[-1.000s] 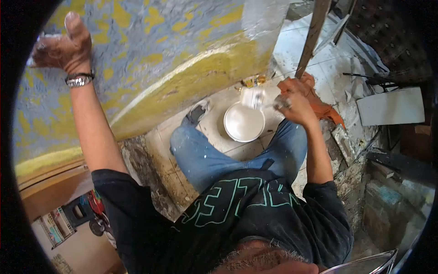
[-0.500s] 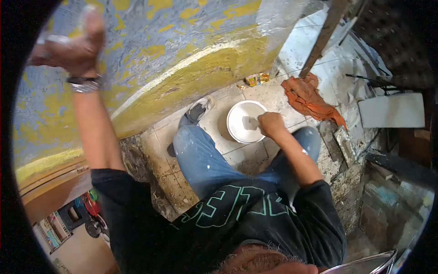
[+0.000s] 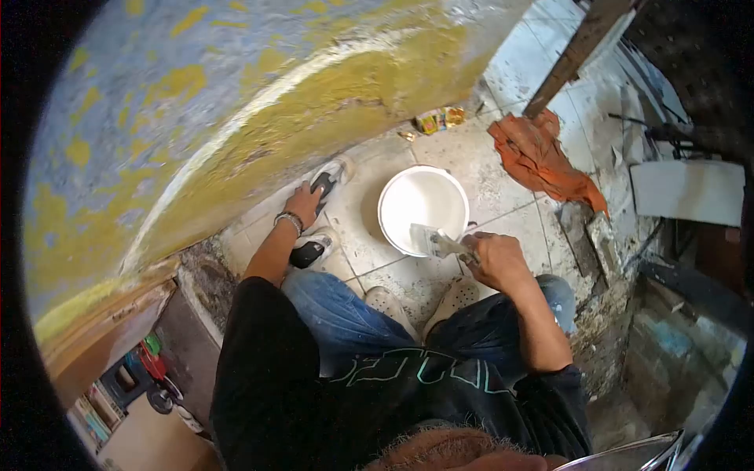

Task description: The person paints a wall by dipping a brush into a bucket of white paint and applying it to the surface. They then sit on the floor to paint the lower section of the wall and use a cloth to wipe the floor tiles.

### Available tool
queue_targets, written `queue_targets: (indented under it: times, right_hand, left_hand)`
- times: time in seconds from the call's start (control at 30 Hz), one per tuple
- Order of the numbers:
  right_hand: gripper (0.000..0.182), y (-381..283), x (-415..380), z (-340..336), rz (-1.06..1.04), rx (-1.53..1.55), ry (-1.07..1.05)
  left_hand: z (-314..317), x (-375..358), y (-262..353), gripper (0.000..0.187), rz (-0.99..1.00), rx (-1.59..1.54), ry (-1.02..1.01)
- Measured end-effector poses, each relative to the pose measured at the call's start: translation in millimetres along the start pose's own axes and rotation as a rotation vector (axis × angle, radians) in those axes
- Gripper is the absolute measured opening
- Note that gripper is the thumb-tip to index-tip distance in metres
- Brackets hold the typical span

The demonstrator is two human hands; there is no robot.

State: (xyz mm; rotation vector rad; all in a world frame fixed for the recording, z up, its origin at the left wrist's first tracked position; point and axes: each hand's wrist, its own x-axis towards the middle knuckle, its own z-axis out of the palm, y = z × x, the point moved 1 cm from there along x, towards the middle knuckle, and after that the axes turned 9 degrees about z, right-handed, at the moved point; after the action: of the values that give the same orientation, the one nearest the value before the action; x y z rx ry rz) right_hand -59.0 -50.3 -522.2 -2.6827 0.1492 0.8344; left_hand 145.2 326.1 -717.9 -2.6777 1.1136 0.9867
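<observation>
My right hand is closed around the handle of a flat, wide paintbrush, whose pale head lies over the near inner wall of a white bucket. The bucket stands on the tiled floor before my feet, with white showing inside. At the foot of the wall, my left hand grips a black and white shoe; part of the shoe is hidden under the fingers. A second black and white shoe sits just below that hand, close to my knee.
A yellow and grey patchy wall rises at the left. An orange cloth lies on the floor to the right, near a wooden post. Small colourful packets lie by the wall. Glass panels lean at the lower right.
My left hand has come down from high against the wall to the shoe on the floor. My right hand has moved slightly down and right, and the brush shows more clearly at the bucket's rim.
</observation>
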Motion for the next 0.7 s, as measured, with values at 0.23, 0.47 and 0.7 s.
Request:
queue_targets:
  times: [0.23,0.47,0.7]
  right_hand:
    - [0.019,9,-5,29,0.098,0.049,0.107]
    - [0.019,15,-17,20,0.185,0.239,0.225]
    - [0.028,11,-50,15,0.239,0.304,0.248]
  left_hand:
    - [44,-40,18,0.021,0.363,0.179,-0.565]
    - [-30,81,33,0.033,0.394,-0.313,0.086]
    - [-78,212,124,0.074,0.293,-0.530,0.060]
